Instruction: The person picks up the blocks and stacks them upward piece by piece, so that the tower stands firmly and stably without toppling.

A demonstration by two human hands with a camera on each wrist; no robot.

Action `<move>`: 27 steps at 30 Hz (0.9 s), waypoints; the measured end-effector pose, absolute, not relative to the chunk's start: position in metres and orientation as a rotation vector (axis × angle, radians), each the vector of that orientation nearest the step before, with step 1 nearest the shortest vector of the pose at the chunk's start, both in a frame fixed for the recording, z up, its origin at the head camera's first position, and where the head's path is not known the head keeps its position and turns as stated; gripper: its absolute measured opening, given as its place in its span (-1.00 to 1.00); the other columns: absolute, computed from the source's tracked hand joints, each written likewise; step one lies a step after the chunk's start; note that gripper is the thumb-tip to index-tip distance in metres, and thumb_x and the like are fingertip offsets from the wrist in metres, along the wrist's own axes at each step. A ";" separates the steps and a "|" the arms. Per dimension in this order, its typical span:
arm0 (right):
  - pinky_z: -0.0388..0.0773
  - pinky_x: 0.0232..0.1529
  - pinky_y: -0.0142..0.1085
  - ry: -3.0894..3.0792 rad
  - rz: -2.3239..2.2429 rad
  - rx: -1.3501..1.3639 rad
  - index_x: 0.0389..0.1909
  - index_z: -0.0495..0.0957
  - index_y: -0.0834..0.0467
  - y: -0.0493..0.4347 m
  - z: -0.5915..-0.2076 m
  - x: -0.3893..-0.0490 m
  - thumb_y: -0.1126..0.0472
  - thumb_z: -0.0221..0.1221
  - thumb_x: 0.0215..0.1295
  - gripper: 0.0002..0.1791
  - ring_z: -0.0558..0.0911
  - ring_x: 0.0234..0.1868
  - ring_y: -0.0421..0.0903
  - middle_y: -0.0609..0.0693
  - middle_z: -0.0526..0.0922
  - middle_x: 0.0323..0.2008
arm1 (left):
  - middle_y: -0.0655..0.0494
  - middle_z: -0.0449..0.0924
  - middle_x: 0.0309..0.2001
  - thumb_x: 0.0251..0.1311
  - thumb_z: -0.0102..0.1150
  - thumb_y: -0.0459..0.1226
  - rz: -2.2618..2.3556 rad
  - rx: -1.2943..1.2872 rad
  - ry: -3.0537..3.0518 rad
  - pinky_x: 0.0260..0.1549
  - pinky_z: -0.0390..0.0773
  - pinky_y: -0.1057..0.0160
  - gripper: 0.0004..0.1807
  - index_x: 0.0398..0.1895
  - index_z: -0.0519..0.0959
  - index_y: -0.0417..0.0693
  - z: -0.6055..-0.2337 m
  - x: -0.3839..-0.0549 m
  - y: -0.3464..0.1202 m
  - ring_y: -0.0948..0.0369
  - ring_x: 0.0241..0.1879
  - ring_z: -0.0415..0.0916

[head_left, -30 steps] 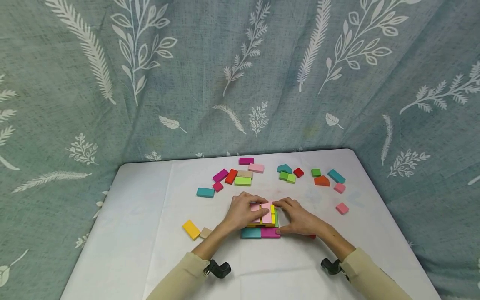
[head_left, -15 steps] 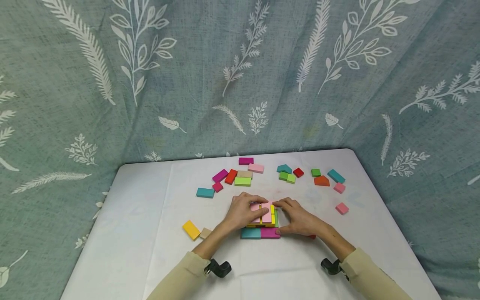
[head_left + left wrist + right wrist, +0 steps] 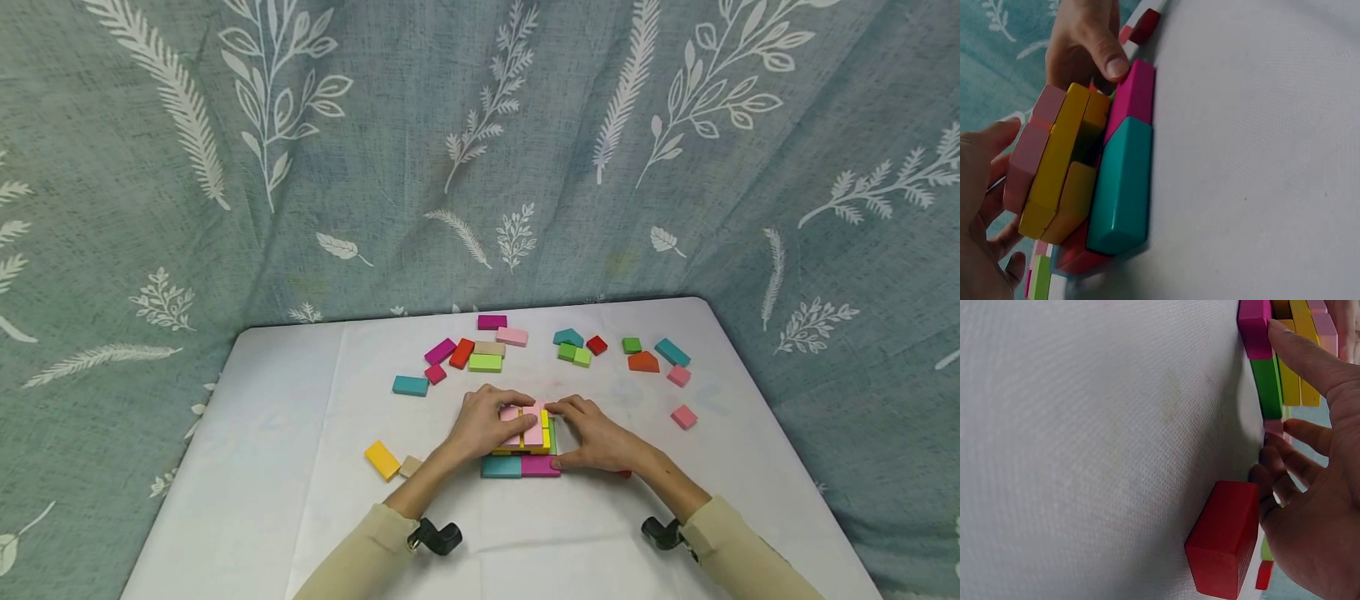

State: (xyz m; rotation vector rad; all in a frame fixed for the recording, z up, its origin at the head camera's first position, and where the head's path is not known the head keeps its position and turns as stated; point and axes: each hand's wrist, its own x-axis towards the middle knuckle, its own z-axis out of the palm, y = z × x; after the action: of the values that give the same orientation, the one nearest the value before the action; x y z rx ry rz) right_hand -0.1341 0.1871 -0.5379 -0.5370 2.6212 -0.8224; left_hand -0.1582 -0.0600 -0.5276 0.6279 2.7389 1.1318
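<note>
Block stack point(image 3: 534, 448) is sitting just below centre of the head frame, on the white-covered table point(image 3: 255, 467) that's filling the lower half. Flat surface, so probably giving the layers decent footing.

Right hand point(image 3: 603, 437), right of centre: grasping the stack's right flank, thumb on the magenta block point(image 3: 540, 467), forefinger at the pink piece point(image 3: 1274, 427) at the far end. Likely keeping that side in line.

Left hand point(image 3: 486, 425), just left of centre: fingers bent round the top layer, thumb over the pink blocks point(image 3: 533, 437). Probably steadying the top. Can't tell how hard it's pressing.

Layers: teal block point(image 3: 502, 467) and magenta are lying end to end along the near edge, green block point(image 3: 1267, 387) sitting next to magenta on the right side. Base is reaching out past the upper layers, presumably for stability. Yellow blocks point(image 3: 1057, 165) are resting above, a gap showing in the left wrist view; the long one seems to be bridging it. Pinks are lying flat on top.

Loose stuff: golden block point(image 3: 382, 460) is lying lower left, lime block point(image 3: 486, 363) above the stack in a cluster. Red block point(image 3: 1222, 537) is sitting lower centre-right of the right wrist view, mostly hidden in the head frame. Smallest, the pink squares point(image 3: 684, 417), are lying right of centre. All apart from the stack, maybe leaving hand room.
</note>
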 end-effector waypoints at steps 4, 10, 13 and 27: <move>0.42 0.28 0.10 2.617 -0.822 -0.520 0.48 0.28 -0.15 0.187 -0.538 -0.134 -0.22 0.52 -0.07 0.04 0.26 0.40 0.04 -0.04 0.31 0.37 | 0.34 0.66 -0.01 0.23 0.27 0.17 1.201 0.602 2.715 0.12 0.26 -0.04 -0.58 0.08 0.70 0.32 -0.526 -0.162 -0.070 0.24 0.01 0.42; 0.42 0.28 0.08 2.615 -0.827 -0.500 0.48 0.27 -0.17 0.186 -0.536 -0.133 -0.20 0.53 -0.06 0.04 0.26 0.40 0.02 -0.05 0.30 0.38 | 0.40 0.66 0.00 0.24 0.32 0.09 1.350 0.555 2.735 0.10 0.44 -0.05 -0.63 0.07 0.69 0.28 -0.522 -0.173 -0.104 0.25 0.06 0.43; 0.44 0.27 0.07 2.617 -0.830 -0.493 0.48 0.28 -0.16 0.186 -0.535 -0.132 -0.19 0.53 -0.07 0.04 0.26 0.40 0.02 -0.05 0.30 0.38 | 0.37 0.69 -0.04 0.25 0.35 0.03 1.387 0.541 2.797 0.01 0.50 -0.01 -0.67 0.03 0.72 0.20 -0.522 -0.180 -0.127 0.22 0.00 0.46; 0.47 0.24 0.04 2.622 -0.826 -0.498 0.47 0.29 -0.16 0.186 -0.538 -0.133 -0.20 0.53 -0.08 0.04 0.28 0.37 0.02 -0.05 0.31 0.37 | 0.10 0.59 0.16 0.16 0.45 -0.10 1.105 0.456 2.988 0.22 0.22 -0.13 -0.52 0.17 0.65 0.07 -0.544 -0.201 -0.226 0.02 0.19 0.35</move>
State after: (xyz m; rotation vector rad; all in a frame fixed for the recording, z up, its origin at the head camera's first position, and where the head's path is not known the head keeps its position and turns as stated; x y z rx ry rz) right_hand -0.1332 0.1863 -0.5384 -0.4979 2.6215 -0.8260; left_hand -0.2006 -0.2255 -0.5444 0.4561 2.9879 1.1050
